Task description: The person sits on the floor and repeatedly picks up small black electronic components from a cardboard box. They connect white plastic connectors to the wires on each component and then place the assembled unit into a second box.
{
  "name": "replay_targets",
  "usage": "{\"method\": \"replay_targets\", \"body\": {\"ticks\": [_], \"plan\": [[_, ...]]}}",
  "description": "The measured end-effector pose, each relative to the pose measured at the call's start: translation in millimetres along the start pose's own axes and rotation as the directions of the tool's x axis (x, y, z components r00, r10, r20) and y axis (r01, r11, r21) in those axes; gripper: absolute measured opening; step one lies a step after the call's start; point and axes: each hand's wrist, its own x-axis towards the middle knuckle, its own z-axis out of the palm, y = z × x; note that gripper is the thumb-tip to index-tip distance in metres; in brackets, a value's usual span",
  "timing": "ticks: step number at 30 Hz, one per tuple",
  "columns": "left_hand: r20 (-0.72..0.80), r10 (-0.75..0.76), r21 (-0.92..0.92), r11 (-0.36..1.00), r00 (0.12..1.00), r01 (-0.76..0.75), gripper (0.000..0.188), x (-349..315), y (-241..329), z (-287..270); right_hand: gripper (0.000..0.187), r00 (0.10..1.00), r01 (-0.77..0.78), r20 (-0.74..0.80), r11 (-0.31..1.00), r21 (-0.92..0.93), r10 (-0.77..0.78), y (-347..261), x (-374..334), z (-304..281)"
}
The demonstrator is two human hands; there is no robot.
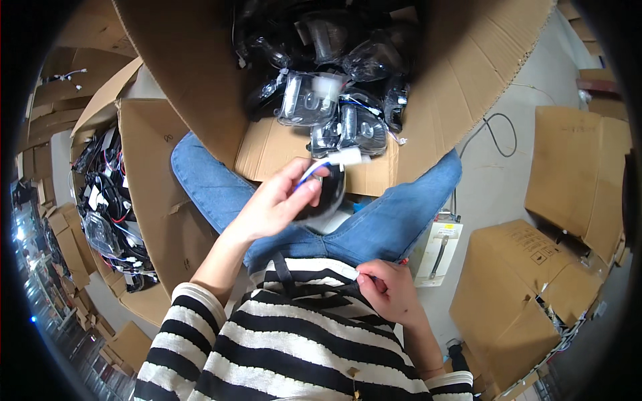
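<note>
Left hand (pixel 275 202) is closed on a blue-and-white cable (pixel 309 175) with a white connector (pixel 349 157), a dark rounded part (pixel 330 197) beside the fingers, at the near edge of an open cardboard box (pixel 461 80) of plastic-wrapped units (pixel 304 101). Right hand (pixel 389 292), fingertips drawn together, is at the striped shirt (pixel 301 321); contents indeterminate.

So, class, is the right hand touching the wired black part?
Apart: the head view shows blue jeans between the right hand and black part.
</note>
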Motion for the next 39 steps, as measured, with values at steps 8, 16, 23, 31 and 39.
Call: {"method": "replay_targets", "body": {"ticks": [8,16,23,31,39], "plan": [[0.324,0.125,0.270,0.938,0.938,-0.219,0.028,-29,11,3,0.003,0.999,0.018,-0.030,1.000,0.004,-0.018,-5,-11,-16],[0.448,0.158,0.071,0.975,0.880,-0.211,0.020,-37,7,7,0.011,0.986,0.163,-0.043,0.985,0.060,-0.161,-11,-13,-36],[0.463,0.333,-0.015,0.930,0.822,-0.368,0.023,-33,3,10,0.008,0.982,0.180,-0.074,0.981,0.077,-0.175,-9,-3,-31],[0.368,0.244,-0.007,0.966,0.897,-0.259,0.014,-40,-9,6,0.007,0.984,0.179,-0.014,0.982,0.058,-0.179,-15,3,-24],[0.372,0.245,-0.075,0.969,0.895,-0.234,0.012,-42,-14,11,0.007,0.989,0.149,-0.036,0.983,0.103,-0.146,-21,6,-12]]}}
